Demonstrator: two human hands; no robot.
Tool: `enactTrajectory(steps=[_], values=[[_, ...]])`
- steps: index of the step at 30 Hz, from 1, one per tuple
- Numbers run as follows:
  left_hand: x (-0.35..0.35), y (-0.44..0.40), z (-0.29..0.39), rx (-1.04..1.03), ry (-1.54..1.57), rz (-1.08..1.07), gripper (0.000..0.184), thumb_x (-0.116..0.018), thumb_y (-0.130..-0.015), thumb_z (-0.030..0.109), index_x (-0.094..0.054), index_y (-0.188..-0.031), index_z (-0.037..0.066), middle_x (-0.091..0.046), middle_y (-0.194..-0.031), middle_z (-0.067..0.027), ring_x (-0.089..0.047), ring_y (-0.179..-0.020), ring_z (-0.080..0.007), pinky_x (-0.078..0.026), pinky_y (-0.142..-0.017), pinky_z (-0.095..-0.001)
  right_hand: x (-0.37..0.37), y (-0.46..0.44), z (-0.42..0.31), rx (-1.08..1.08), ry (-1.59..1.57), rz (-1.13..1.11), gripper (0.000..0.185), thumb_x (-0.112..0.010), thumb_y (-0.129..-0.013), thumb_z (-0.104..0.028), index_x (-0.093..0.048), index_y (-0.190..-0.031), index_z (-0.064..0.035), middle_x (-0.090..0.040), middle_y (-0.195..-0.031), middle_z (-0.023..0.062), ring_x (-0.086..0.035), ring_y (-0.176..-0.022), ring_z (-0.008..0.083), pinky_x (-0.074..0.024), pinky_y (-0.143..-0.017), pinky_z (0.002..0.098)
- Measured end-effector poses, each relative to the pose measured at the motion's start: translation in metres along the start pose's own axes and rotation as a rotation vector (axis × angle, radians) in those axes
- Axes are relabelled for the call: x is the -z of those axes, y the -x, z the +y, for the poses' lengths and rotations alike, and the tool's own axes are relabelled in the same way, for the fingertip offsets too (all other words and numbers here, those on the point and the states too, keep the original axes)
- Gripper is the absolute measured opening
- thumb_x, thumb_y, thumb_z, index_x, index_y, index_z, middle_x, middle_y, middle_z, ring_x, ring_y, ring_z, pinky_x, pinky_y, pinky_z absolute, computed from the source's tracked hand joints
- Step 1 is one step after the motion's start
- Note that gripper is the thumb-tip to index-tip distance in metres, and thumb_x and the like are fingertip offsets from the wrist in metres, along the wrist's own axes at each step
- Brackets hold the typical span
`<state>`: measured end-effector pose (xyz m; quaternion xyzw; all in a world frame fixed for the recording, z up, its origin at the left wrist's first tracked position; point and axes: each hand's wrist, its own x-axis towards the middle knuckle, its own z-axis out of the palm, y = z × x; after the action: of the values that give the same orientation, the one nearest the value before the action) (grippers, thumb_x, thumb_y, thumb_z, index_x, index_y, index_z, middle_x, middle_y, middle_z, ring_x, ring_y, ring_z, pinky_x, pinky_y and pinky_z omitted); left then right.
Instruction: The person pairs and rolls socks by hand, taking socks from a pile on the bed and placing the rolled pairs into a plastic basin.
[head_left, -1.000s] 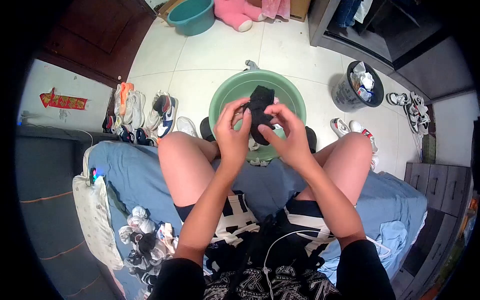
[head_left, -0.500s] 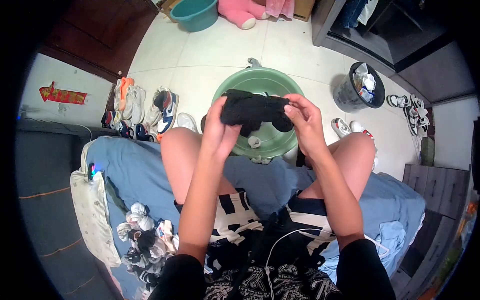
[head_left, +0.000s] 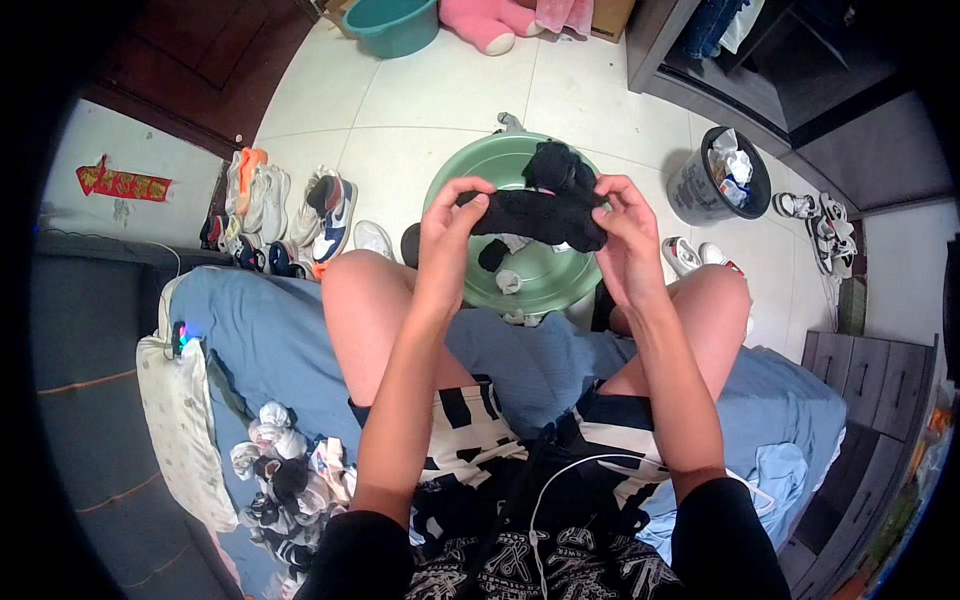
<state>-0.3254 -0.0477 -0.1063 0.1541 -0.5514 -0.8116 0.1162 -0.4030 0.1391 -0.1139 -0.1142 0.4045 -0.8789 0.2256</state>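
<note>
A black sock (head_left: 535, 216) is stretched sideways between my two hands, above the green basin (head_left: 460, 284). My left hand (head_left: 452, 232) pinches one end between thumb and fingers. The other end is gripped by my right hand (head_left: 628, 240). Another black sock (head_left: 558, 165) shows just beyond the stretched one; whether it hangs from my right hand or lies apart, I cannot tell. Below, a small white sock (head_left: 508, 282) and a dark piece (head_left: 491, 255) are visible in the basin. More of its contents are partly hidden behind the held sock.
Bunched socks (head_left: 290, 485) are heaped on the blue bedsheet (head_left: 265, 330) at left. Shoes (head_left: 265, 200) line the left wall. A trash bin (head_left: 690, 190) stands at right, near more shoes (head_left: 825, 230). A teal basin (head_left: 395, 30) and pink plush toy (head_left: 490, 25) are farther back.
My hands have moved apart, drawing the bunched black fabric into a long strip. A second black sock now shows beyond it, and more of the basin's contents are visible.
</note>
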Motion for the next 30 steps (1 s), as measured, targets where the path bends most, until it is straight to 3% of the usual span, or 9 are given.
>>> enactTrajectory(steps=[11, 14, 16, 18, 21, 23, 24, 26, 30], values=[[0.004, 0.0, -0.008, -0.073, -0.334, -0.095, 0.025, -0.05, -0.097, 0.022, -0.066, -0.097, 0.002, -0.062, -0.094, -0.0019, -0.052, -0.091, -0.01, -0.039, -0.086, -0.0241, 0.001, 0.0, -0.001, 0.091, 0.2, 0.116, 0.019, -0.063, -0.089, -0.003, -0.056, -0.106, 0.0006, -0.061, -0.099, 0.0066, -0.061, -0.09, 0.0116, -0.0488, -0.079, 0.0222], [0.018, -0.006, -0.026, -0.01, -0.404, 0.123, 0.021, -0.05, -0.096, 0.015, -0.065, -0.102, 0.001, -0.063, -0.097, -0.0045, -0.055, -0.09, -0.0113, -0.042, -0.085, -0.0252, -0.003, -0.003, -0.015, 0.219, 0.279, 0.228, 0.025, -0.063, -0.09, -0.009, -0.056, -0.113, 0.0005, -0.061, -0.099, 0.0068, -0.06, -0.086, 0.011, -0.0476, -0.081, 0.0247], [0.021, -0.01, -0.032, -0.056, -0.397, 0.294, 0.018, -0.054, -0.092, 0.01, -0.066, -0.104, 0.003, -0.057, -0.074, 0.0016, -0.045, -0.064, -0.0056, -0.037, -0.059, -0.0208, -0.001, 0.0, -0.023, 0.21, 0.471, 0.262, 0.022, -0.064, -0.091, -0.012, -0.062, -0.108, 0.0015, -0.06, -0.099, 0.0057, -0.059, -0.087, 0.012, -0.0464, -0.082, 0.0253], [0.022, -0.01, -0.035, -0.048, -0.372, 0.298, 0.018, -0.056, -0.092, 0.01, -0.065, -0.106, 0.003, -0.055, -0.072, 0.0023, -0.042, -0.062, -0.0054, -0.036, -0.056, -0.0214, 0.004, 0.001, -0.02, 0.339, 0.766, 0.119, 0.012, -0.064, -0.09, -0.007, -0.066, -0.097, 0.0024, -0.061, -0.095, 0.0056, -0.057, -0.089, 0.0123, -0.0449, -0.08, 0.0251], [0.018, -0.008, -0.031, -0.09, -0.469, 0.252, 0.019, -0.055, -0.092, 0.01, -0.064, -0.108, 0.002, -0.058, -0.077, 0.0001, -0.048, -0.069, -0.0077, -0.041, -0.064, -0.0223, 0.002, 0.002, -0.018, 0.456, 0.809, 0.091, 0.014, -0.063, -0.09, -0.009, -0.066, -0.093, 0.004, -0.06, -0.091, 0.0059, -0.055, -0.087, 0.0128, -0.0431, -0.079, 0.0257], [0.009, -0.004, -0.02, -0.105, -0.405, 0.128, 0.027, -0.047, -0.097, 0.018, -0.062, -0.11, 0.0, -0.063, -0.107, -0.0072, -0.056, -0.099, -0.0149, -0.042, -0.09, -0.0277, 0.005, 0.002, -0.021, 0.352, 0.735, 0.095, 0.017, -0.061, -0.093, -0.012, -0.066, -0.099, 0.004, -0.063, -0.09, 0.0054, -0.057, -0.085, 0.0111, -0.0446, -0.079, 0.0237], [0.002, -0.001, -0.011, -0.104, -0.406, 0.131, 0.027, -0.047, -0.097, 0.018, -0.062, -0.11, 0.0, -0.063, -0.107, -0.0072, -0.056, -0.099, -0.0149, -0.042, -0.09, -0.0277, 0.002, 0.004, -0.022, 0.35, 0.733, 0.094, 0.017, -0.061, -0.093, -0.012, -0.066, -0.099, 0.004, -0.063, -0.09, 0.0054, -0.057, -0.085, 0.0111, -0.0446, -0.079, 0.0237], [-0.011, 0.006, 0.001, -0.113, -0.38, -0.246, 0.033, -0.048, -0.098, 0.026, -0.06, -0.114, 0.001, -0.062, -0.109, -0.0056, -0.055, -0.102, -0.014, -0.041, -0.092, -0.0276, -0.007, 0.007, -0.025, 0.166, 0.585, 0.15, 0.018, -0.06, -0.094, -0.013, -0.066, -0.101, 0.0031, -0.065, -0.091, 0.0037, -0.058, -0.083, 0.009, -0.046, -0.076, 0.0212], [-0.028, 0.025, -0.012, 0.121, -0.151, -0.308, 0.035, -0.051, -0.097, 0.03, -0.059, -0.118, 0.002, -0.06, -0.111, -0.005, -0.053, -0.105, -0.0129, -0.04, -0.093, -0.0266, -0.009, 0.006, -0.014, -0.003, 0.538, 0.068, 0.018, -0.06, -0.095, -0.013, -0.067, -0.1, 0.0023, -0.066, -0.09, 0.0026, -0.059, -0.08, 0.0067, -0.0465, -0.073, 0.02]])
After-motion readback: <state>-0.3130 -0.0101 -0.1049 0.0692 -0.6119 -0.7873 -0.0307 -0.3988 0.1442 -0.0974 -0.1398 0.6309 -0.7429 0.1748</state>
